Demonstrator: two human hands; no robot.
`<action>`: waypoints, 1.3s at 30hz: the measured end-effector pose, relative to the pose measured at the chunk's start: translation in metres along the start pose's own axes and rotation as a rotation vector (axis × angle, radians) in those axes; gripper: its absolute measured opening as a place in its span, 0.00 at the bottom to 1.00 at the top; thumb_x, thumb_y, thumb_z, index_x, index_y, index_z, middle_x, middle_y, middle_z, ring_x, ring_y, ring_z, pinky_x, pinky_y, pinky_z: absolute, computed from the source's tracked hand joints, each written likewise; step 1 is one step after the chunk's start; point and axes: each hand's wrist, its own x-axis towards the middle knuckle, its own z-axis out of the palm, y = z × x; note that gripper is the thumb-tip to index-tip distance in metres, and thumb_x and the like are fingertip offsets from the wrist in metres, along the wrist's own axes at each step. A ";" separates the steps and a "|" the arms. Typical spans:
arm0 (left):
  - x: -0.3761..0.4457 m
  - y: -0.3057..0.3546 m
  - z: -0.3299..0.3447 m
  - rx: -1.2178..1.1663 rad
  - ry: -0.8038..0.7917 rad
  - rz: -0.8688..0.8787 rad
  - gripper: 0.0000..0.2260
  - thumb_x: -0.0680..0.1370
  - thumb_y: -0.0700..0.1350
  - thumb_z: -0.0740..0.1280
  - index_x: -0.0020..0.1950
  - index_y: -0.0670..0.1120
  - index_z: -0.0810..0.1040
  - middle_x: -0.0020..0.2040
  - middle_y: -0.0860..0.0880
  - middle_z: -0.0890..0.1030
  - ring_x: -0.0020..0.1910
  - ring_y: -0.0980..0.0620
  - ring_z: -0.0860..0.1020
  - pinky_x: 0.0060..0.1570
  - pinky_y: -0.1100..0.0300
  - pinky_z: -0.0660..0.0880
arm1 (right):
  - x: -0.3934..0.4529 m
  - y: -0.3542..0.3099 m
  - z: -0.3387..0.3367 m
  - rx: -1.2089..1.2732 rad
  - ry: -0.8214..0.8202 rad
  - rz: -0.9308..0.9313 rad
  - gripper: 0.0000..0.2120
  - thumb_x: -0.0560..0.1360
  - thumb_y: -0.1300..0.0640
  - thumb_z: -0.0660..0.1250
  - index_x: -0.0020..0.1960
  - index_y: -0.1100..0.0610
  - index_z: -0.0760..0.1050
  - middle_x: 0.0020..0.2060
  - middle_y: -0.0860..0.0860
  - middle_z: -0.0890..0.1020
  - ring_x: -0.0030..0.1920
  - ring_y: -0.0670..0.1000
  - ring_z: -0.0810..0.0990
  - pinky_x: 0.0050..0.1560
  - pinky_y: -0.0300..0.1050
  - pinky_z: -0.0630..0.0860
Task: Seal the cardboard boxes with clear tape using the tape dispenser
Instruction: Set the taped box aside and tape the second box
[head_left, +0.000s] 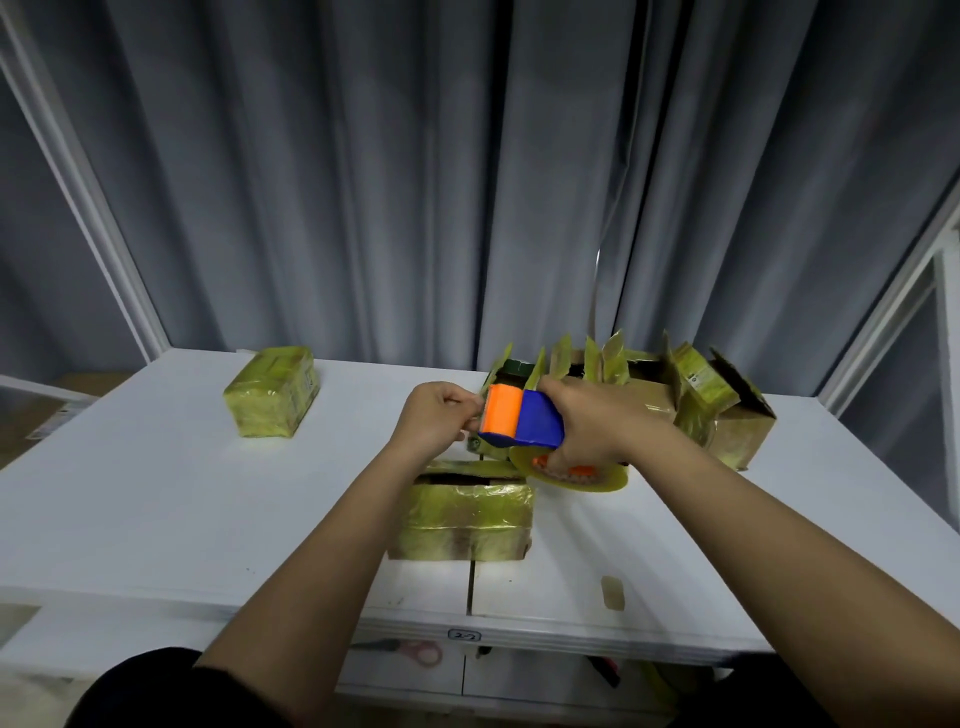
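Far on the left of the white table (156, 483) lies a sealed box (272, 397), wrapped all over in yellowish tape and well apart from everything else. Nearer me, about the middle of the table, sits the box with its top still open (467, 512); its near wall is covered in shiny tape and a dark gap shows along its top.

Above that box I hold both hands up in the air. My left hand (434, 415) has its fingers curled, pinching at the orange front end of the tape dispenser (519, 415), where the tape's free end seems to be; the tape itself is too clear for me to make out there. My right hand (592, 421) is wrapped round the blue body of the dispenser, gripping it firmly. The clear tape roll (571, 475) hangs at the dispenser's underside, just below my right palm, its orange hub showing through.

Beyond my right hand, at the far right of the table, stands a row of open boxes (649, 395), their flaps sticking up, crowded side by side.

On the near right of the table lies a small scrap of tape (613, 592). Under the table's near edge, red-handled scissors (415, 652) rest on a lower shelf. Grey curtains (415, 182) hang behind it all.
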 end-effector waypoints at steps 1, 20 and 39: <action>-0.001 -0.001 0.000 0.026 0.006 -0.005 0.06 0.78 0.38 0.64 0.43 0.43 0.79 0.39 0.47 0.81 0.38 0.53 0.79 0.34 0.65 0.73 | 0.003 -0.002 -0.003 -0.023 -0.045 0.008 0.31 0.65 0.43 0.76 0.60 0.49 0.64 0.48 0.47 0.72 0.46 0.51 0.74 0.42 0.44 0.71; -0.009 -0.010 -0.016 -0.111 -0.137 -0.082 0.10 0.78 0.52 0.66 0.45 0.45 0.77 0.47 0.48 0.80 0.47 0.53 0.79 0.53 0.58 0.77 | 0.005 -0.014 -0.020 -0.069 0.021 -0.080 0.36 0.65 0.44 0.75 0.66 0.46 0.60 0.56 0.49 0.73 0.49 0.52 0.75 0.44 0.47 0.77; -0.023 -0.081 -0.073 0.017 -0.133 -0.038 0.15 0.73 0.32 0.66 0.57 0.45 0.70 0.57 0.45 0.74 0.55 0.53 0.73 0.45 0.66 0.71 | 0.033 -0.074 -0.048 -0.037 -0.097 -0.278 0.26 0.68 0.52 0.75 0.63 0.43 0.70 0.54 0.45 0.70 0.51 0.50 0.73 0.45 0.44 0.72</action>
